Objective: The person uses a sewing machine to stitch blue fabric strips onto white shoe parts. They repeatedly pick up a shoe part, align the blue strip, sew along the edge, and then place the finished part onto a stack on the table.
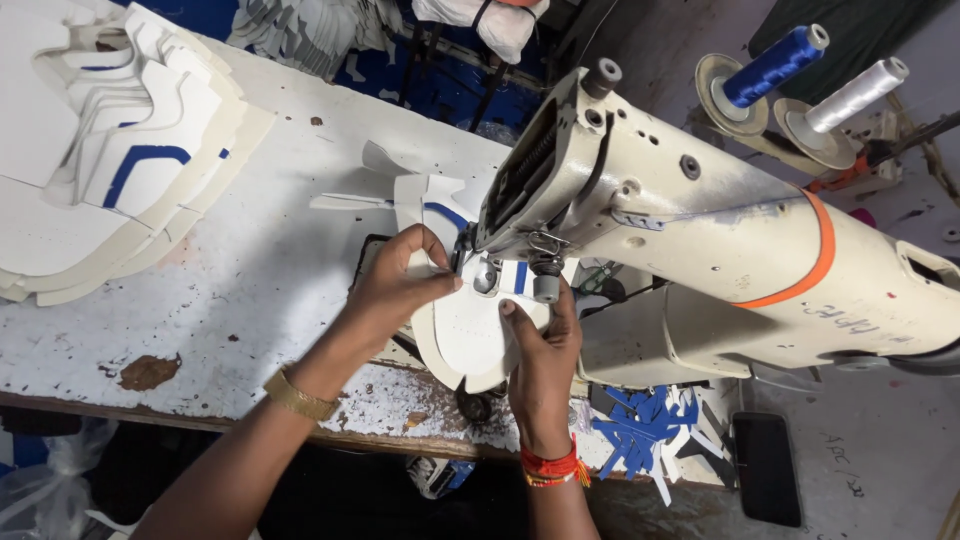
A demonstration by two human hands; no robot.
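A white shoe-upper piece (463,335) with blue trim lies under the head of a cream sewing machine (700,240). My left hand (400,280) pinches its left edge close to the needle area. On the piece's right side my right hand (540,345) presses down with the fingers, just below the presser foot (545,285). More white and blue parts of the same piece (430,205) stick out behind the machine head.
A stack of white cut pieces with blue stripes (110,150) fills the table's far left. The white worktable (250,290) is chipped and stained. Blue and white thread spools (775,65) stand at the back right. Blue scraps (645,425) and a dark phone (765,465) lie at the front right.
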